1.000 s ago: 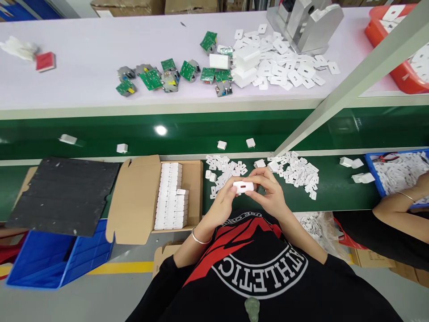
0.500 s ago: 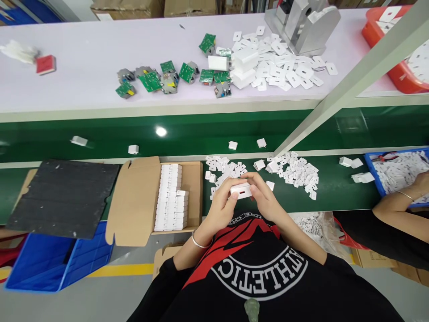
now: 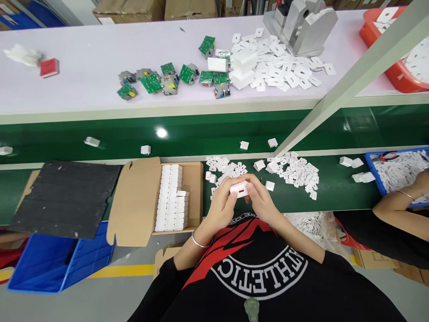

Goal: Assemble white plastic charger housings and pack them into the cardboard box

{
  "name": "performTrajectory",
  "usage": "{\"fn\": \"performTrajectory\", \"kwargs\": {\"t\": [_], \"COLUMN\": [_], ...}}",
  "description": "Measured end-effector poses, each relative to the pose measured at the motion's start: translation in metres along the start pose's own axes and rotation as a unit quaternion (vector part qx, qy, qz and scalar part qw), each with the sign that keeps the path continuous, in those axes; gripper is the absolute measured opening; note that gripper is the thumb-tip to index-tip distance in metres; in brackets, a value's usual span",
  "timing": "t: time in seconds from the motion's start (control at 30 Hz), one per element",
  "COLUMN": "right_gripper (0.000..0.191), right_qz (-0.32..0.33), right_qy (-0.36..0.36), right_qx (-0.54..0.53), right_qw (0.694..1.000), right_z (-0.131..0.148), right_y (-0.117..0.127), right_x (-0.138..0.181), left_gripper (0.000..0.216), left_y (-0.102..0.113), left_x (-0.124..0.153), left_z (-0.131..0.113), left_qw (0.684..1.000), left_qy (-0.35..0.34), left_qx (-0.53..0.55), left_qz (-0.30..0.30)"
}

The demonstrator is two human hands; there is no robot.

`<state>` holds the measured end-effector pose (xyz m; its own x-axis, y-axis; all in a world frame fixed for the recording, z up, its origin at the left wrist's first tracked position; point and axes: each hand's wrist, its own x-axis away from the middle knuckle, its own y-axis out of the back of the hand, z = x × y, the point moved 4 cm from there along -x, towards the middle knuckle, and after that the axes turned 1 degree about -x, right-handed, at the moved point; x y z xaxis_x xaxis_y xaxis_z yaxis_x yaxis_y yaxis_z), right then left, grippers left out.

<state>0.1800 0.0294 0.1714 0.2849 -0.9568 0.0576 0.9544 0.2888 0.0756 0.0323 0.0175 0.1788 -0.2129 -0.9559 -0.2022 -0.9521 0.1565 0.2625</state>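
Head view: at the near edge, a black T-shirt printed in red and white is seen, with a green pendant hung over it. Just beyond the collar, a white casing with a dark red slot is held up between the two hands, which are close together and both clamped on it; its left end is gripped by the left hand, its right end by the right hand. To the left, a blue crate is partly covered from view by a black board. Beside that, rows of white blocks are packed in a cardboard box on the green surface. A loose white block is placed just beside the right hand, and two piles of small white plates are spread behind the hands. At far right, a co-worker's hand is held at a blue tray filled with white pieces. Farther back, white blocks are scattered along a green strip. On the raised shelf beyond, green circuit boards, larger white plates and a metal fixture are set out, with a red bin at right.
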Motion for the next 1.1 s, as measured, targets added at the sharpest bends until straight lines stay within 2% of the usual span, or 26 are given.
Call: {"fn": "performTrajectory", "kwargs": {"t": [0.23, 0.4, 0.57, 0.87, 1.1], "right_gripper": [0.042, 0.035, 0.033, 0.038, 0.042], "right_qz": [0.014, -0.002, -0.015, -0.012, -0.044], "right_qy": [-0.008, 0.004, -0.02, -0.015, -0.056], "right_qx": [-0.036, -0.004, 0.006, -0.023, -0.026], "right_qw": [0.999, 1.0, 1.0, 1.0, 0.997], "right_z": [0.006, 0.012, 0.004, 0.001, -0.011], "right_y": [0.0, 0.001, 0.002, 0.0, 0.004], "right_x": [-0.001, 0.001, 0.001, 0.001, -0.007], "left_gripper": [0.047, 0.054, 0.051, 0.053, 0.047], "left_y": [0.001, 0.001, -0.003, -0.003, -0.007], "left_x": [0.0, 0.0, 0.0, -0.005, -0.004], "left_z": [0.004, 0.008, 0.012, 0.013, 0.023], "left_qw": [1.0, 1.0, 0.999, 0.999, 0.997], "left_qy": [-0.027, -0.007, 0.008, -0.045, 0.01], "left_qx": [0.002, 0.021, 0.045, -0.003, 0.056], "left_qz": [-0.009, -0.007, -0.025, -0.028, 0.049]}}
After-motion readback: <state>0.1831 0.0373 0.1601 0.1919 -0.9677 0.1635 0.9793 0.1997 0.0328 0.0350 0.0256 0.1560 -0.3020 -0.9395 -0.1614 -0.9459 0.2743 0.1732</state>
